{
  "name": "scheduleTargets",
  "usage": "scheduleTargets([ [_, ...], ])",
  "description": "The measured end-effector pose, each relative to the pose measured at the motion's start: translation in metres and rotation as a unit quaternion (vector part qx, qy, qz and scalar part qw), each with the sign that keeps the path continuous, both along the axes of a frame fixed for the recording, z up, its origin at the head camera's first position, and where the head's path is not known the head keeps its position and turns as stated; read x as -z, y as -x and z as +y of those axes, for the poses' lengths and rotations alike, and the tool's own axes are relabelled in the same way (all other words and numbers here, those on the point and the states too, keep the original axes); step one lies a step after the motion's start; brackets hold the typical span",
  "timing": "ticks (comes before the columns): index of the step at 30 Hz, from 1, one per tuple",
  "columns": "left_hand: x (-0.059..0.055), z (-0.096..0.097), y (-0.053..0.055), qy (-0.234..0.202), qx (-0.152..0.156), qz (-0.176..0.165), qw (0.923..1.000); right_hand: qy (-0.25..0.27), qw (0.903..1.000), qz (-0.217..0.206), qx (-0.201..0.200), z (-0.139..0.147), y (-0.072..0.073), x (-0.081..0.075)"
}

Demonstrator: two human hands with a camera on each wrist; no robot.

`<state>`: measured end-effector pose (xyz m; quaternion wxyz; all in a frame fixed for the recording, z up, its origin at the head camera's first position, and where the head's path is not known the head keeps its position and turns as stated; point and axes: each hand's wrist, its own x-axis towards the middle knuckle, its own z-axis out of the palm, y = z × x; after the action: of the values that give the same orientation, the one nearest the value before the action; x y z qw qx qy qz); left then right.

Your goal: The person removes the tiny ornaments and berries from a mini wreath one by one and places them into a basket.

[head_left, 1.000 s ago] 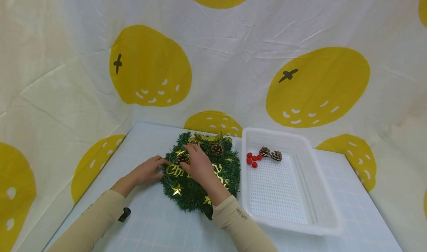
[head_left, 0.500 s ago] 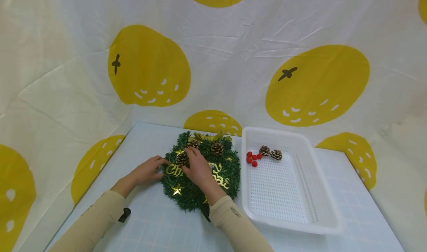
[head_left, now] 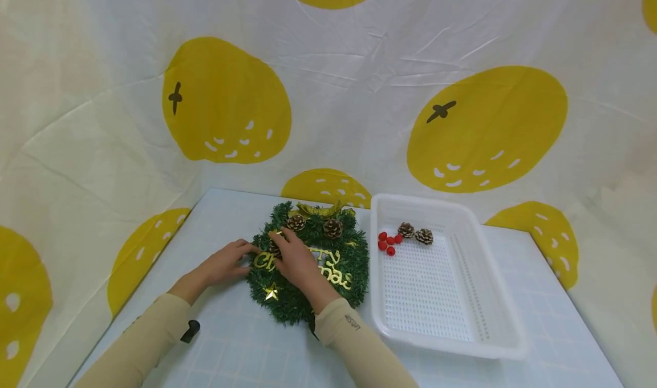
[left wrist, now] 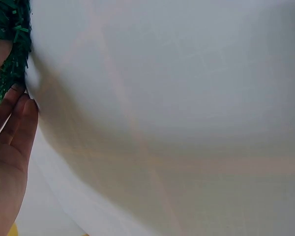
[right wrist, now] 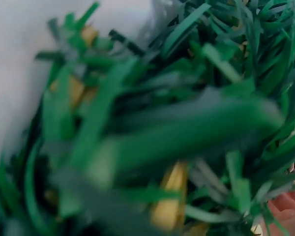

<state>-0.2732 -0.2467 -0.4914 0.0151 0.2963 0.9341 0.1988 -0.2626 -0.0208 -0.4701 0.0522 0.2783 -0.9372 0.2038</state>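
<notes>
A green tinsel Christmas wreath (head_left: pixel 354 257) lies on the table, with gold lettering (head_left: pixel 336 277), a gold star (head_left: pixel 271 291) and a gold bow (head_left: pixel 318 210). My left hand (head_left: pixel 223 264) grips its left edge; in the left wrist view the thumb lies over the tinsel and the fingers of this hand (left wrist: pixel 12 147) lie below it. Over the wreath's left part, my right hand (head_left: pixel 299 265) pinches a pine cone (head_left: pixel 275 247), mostly hidden by the fingers. Two more pine cones, one on the left (head_left: pixel 295 222) and one on the right (head_left: pixel 332 228), sit near the top. Blurred tinsel (right wrist: pixel 137 132) fills the right wrist view.
To the wreath's right stands a white plastic basket (head_left: pixel 426 296) with a perforated floor. Several red berries (head_left: pixel 390 251) and two pine cones (head_left: pixel 424 237) lie in its far left part. A white cloth with yellow fruit prints (head_left: pixel 231 102) hangs behind the table.
My right hand has shifted slightly left and down with the pine cone, uncovering the upper left pine cone and more gold lettering. The left hand keeps its place at the wreath's edge.
</notes>
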Motion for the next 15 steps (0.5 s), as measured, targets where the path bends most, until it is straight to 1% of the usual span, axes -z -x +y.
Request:
scheduleTargets([
  [3, -0.002, 0.0006, -0.0009, -0.001, 0.001, -0.002, 1.0, 0.004, 0.9999, 0.006, -0.008, -0.001, -0.0011, -0.0011],
  [6, -0.0027, 0.001, -0.001, -0.004, 0.004, -0.002, 1.0, 0.006, 0.9999, 0.011, -0.006, -0.0014, -0.0021, -0.001],
  [10, -0.0023, 0.0006, -0.0007, -0.005, 0.005, -0.001, 1.0, 0.008, 0.9997, 0.023, 0.01, -0.0014, -0.0029, 0.0016],
  [15, -0.0026, -0.0003, -0.001, -0.003, 0.002, -0.005, 1.0, 0.032, 0.9988, 0.029, 0.024, -0.0013, -0.0048, 0.0033],
])
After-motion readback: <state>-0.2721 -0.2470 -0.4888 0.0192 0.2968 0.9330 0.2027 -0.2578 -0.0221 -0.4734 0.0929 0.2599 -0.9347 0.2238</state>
